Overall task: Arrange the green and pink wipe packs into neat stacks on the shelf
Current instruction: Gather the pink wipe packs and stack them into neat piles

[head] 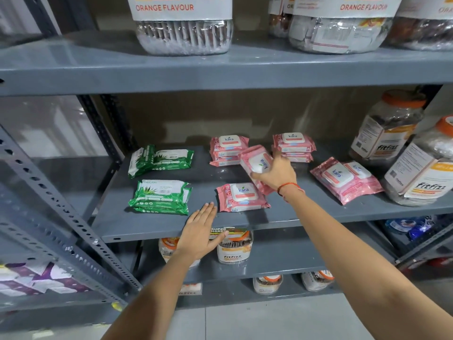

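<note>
On the grey middle shelf (157, 223) lie green and pink wipe packs. Two green stacks sit at the left: a rear one (160, 159) and a front one (160, 197). Pink stacks stand at the back centre (226, 150) and back right (293, 146). Another pink stack (241, 197) lies at the front, and two loose pink packs (345, 179) overlap at the right. My right hand (278, 174) grips a tilted pink pack (256, 163) above the shelf. My left hand (201, 229) rests flat, fingers together, on the shelf's front edge.
Large fitfizz jars (421, 165) with orange lids crowd the shelf's right end. Orange-flavour jars (182, 25) stand on the shelf above. More jars (234, 249) sit on the shelf below. A perforated grey upright (61, 212) runs along the left.
</note>
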The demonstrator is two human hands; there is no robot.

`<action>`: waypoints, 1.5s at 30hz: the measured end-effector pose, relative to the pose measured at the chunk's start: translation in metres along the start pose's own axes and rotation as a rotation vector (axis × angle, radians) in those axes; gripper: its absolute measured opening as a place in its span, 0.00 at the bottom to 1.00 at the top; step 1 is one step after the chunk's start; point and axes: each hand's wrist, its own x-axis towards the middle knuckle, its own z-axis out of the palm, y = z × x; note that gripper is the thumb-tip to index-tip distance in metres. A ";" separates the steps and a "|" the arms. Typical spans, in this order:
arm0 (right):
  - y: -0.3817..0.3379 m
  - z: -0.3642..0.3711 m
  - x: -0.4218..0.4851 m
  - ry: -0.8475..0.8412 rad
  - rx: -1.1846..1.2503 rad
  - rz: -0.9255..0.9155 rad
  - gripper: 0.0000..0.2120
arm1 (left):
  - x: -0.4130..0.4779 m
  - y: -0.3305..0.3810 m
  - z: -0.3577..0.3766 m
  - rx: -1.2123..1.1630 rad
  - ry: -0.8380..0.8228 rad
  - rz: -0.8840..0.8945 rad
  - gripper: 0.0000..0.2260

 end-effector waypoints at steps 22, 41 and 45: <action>-0.013 -0.030 0.034 -0.480 -0.100 -0.325 0.23 | -0.001 -0.004 0.005 0.012 0.036 0.023 0.40; -0.056 0.039 -0.013 -0.276 -0.545 -0.109 0.40 | 0.000 -0.004 0.011 -0.023 0.061 -0.015 0.32; -0.057 0.014 0.005 -0.528 -0.527 -0.179 0.44 | 0.001 -0.005 0.013 -0.019 0.074 -0.019 0.29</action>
